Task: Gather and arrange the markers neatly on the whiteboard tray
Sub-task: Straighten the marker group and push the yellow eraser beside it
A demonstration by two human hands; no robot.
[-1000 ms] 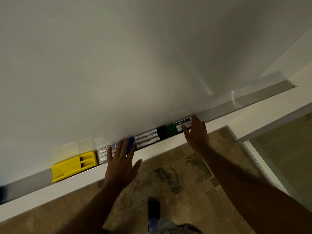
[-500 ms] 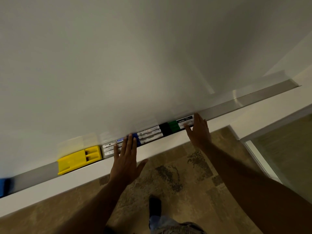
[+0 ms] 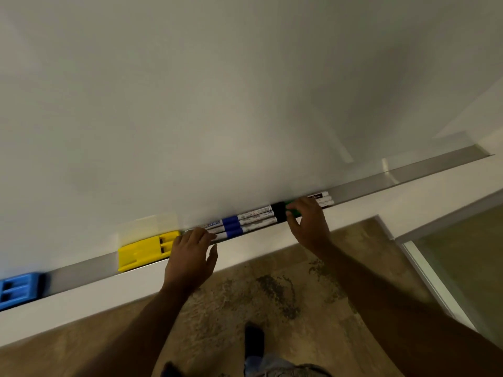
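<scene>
Both hands partly hide markers (image 3: 253, 217): left hand (image 3: 190, 257) pressing flat, right hand (image 3: 310, 223) seemingly pinching green caps (image 3: 291, 204).

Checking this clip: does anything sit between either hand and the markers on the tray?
Nothing visible does. The left hand touches the markers at their left end, beside the yellow eraser; the right hand curls over the green caps.
</scene>
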